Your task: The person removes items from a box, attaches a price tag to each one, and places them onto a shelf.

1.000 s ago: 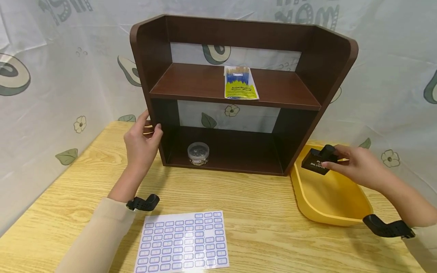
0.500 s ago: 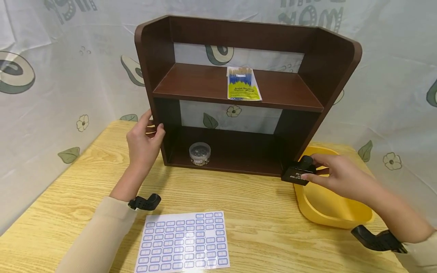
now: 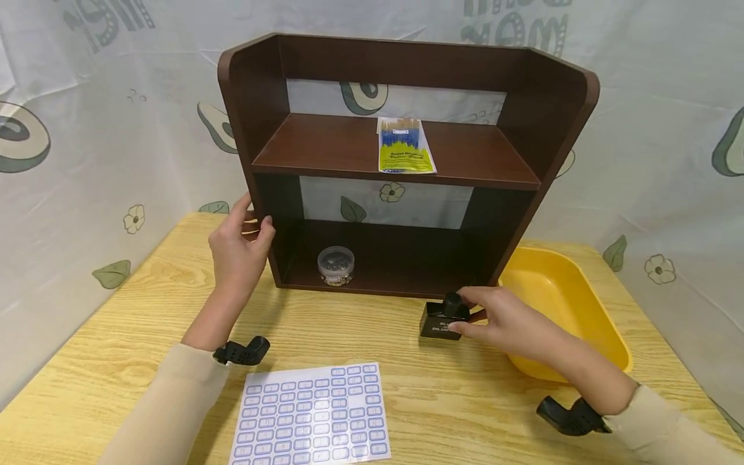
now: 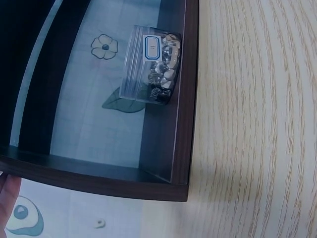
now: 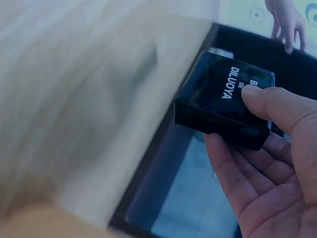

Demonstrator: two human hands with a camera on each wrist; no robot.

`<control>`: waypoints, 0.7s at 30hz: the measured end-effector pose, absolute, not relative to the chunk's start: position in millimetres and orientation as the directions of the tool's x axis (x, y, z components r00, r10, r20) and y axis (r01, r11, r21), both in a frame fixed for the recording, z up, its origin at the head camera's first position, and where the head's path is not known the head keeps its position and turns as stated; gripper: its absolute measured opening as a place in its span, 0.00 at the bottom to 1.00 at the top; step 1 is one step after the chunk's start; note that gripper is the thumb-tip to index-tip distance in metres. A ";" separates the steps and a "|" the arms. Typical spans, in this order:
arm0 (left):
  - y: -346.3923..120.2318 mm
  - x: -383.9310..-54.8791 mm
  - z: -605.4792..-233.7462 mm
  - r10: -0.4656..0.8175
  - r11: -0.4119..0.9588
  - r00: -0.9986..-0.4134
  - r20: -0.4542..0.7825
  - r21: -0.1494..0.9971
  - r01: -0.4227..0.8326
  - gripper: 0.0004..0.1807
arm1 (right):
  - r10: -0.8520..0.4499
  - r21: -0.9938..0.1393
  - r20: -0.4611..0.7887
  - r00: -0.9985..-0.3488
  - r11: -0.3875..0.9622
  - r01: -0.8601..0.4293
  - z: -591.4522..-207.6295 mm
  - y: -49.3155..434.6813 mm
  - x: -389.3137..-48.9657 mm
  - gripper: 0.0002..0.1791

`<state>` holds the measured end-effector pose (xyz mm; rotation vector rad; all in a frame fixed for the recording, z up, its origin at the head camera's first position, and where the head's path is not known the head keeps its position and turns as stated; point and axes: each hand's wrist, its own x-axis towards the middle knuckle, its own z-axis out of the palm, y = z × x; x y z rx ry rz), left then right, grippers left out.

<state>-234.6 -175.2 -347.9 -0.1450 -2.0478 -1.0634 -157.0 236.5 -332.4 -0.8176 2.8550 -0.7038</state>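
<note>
My right hand [image 3: 506, 321] pinches a black perfume bottle [image 3: 440, 323] with a round cap, thumb on its lettered front and fingers behind. In the right wrist view, white letters show on the bottle [image 5: 223, 91]. It is over the table in front of the shelf's lower right corner. My left hand [image 3: 239, 248] grips the left side panel of the dark brown two-tier shelf [image 3: 401, 165], thumb at the front edge. On the lower tier, at the left, sits a small clear jar [image 3: 336, 266] of shiny pieces; its label [image 4: 152, 48] shows in the left wrist view.
A pack of artist brushes [image 3: 405, 145] lies on the upper tier. A yellow bin [image 3: 572, 310] stands to the right of the shelf, partly behind my right arm. Near the front of the table [image 3: 442, 413] lies a sheet of blue-framed labels [image 3: 314, 413].
My right hand has carried the perfume bottle leftward from over the yellow bin to in front of the shelf. The left hand has stayed on the shelf's side.
</note>
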 end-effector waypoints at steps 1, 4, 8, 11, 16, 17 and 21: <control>-175.4 -234.6 -348.1 -0.246 0.639 -0.668 0.703 0.635 0.433 0.21 | -0.522 -0.463 0.033 -0.852 0.748 -0.476 -335.4 233.3 -156.9 0.31; -175.6 -235.0 -348.7 -0.242 0.636 -0.665 0.707 0.633 0.441 0.21 | -0.535 -0.486 0.026 -0.844 0.731 -0.479 -344.4 225.1 -157.2 0.31; -175.3 -235.6 -349.3 -0.235 0.635 -0.665 0.709 0.630 0.447 0.21 | -0.566 -0.487 0.065 -0.822 0.701 -0.521 -354.3 218.0 -158.7 0.21; -175.4 -235.8 -349.5 -0.237 0.635 -0.667 0.707 0.632 0.444 0.21 | -0.576 -0.461 0.087 -0.813 0.700 -0.545 -359.2 213.6 -160.4 0.20; -176.4 -236.4 -349.6 -0.237 0.645 -0.665 0.708 0.626 0.438 0.21 | -0.575 -0.433 0.088 -0.813 0.713 -0.551 -364.8 208.9 -163.1 0.27; -176.7 -236.5 -349.5 -0.234 0.647 -0.664 0.710 0.624 0.438 0.21 | -0.575 -0.434 0.091 -0.813 0.712 -0.552 -365.8 207.9 -163.9 0.25; -177.6 -236.6 -349.0 -0.224 0.653 -0.659 0.718 0.612 0.446 0.21 | -0.581 -0.431 0.098 -0.808 0.707 -0.561 -368.7 205.1 -166.0 0.17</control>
